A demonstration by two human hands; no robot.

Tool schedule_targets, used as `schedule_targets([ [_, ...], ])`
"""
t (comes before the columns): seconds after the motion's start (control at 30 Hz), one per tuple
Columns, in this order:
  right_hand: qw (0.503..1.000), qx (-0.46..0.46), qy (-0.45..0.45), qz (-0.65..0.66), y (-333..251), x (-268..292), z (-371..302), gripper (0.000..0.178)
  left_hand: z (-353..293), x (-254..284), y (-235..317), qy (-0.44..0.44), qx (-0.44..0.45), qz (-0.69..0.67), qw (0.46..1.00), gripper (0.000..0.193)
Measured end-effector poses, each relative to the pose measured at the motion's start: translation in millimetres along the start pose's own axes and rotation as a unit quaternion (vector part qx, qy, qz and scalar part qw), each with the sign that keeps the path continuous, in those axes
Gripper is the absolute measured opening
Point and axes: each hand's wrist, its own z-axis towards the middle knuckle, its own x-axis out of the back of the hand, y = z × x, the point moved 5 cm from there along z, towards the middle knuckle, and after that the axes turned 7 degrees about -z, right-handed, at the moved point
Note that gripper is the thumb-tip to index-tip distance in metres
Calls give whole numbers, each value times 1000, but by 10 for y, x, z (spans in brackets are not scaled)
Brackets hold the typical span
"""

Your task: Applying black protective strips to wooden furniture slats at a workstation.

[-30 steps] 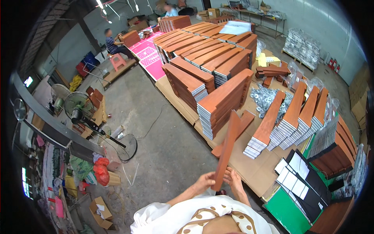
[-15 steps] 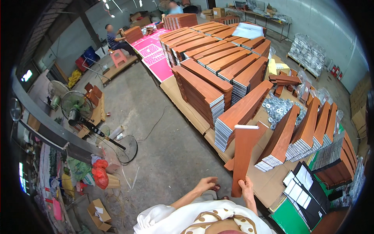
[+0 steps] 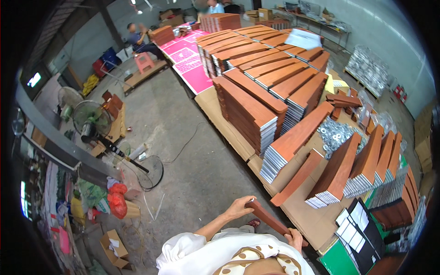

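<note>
Between my two hands is a reddish-brown wooden board (image 3: 270,217), turned so that a narrow edge faces up. My left hand (image 3: 240,208) grips its far left end, where a pale tip shows. Around the near right end closes my right hand (image 3: 295,239). The board is held in front of my body, beside the table's edge. A single similar board (image 3: 298,178) lies flat on the cardboard-covered tabletop (image 3: 308,217). Just beyond it stands a stack of tapered boards (image 3: 293,142) with silvery ends.
More board stacks (image 3: 334,176) line the table's right side, near a pile of metal rings (image 3: 339,135). Bright pink sheets (image 3: 195,64) cover the far part. A standing fan (image 3: 94,123) is on the left floor. Two people sit or stand at the far end.
The board has swung from upright down to a low slant on its edge. My left hand, free before, now holds its other end. The view has shifted slightly.
</note>
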Motion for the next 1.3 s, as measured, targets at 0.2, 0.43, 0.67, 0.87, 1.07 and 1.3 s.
schedule_targets([
  [0.2, 998, -33, -48, 8, -13, -80, -18, 28, -154, -27, -232, 9, 8, 62, 998, 38],
  [0.43, 995, -29, -98, -13, -78, -146, 90, 26, -198, 59, -300, -23, 59, 23, 998, 28],
  [0.67, 996, -46, -80, 0, -149, -140, 43, 26, -125, 58, -277, -60, 53, 48, 996, 23],
  [0.87, 989, -101, -95, -42, -203, -122, -56, 25, -62, -36, -320, -104, 39, 52, 992, 22],
  [1.07, 980, -160, -101, -61, -123, -168, -350, 24, 19, -215, -261, -144, -10, 49, 988, 23],
  [1.3, 975, -201, -66, -71, 42, 20, -640, 23, 74, -631, -250, -207, -19, 61, 976, 23],
])
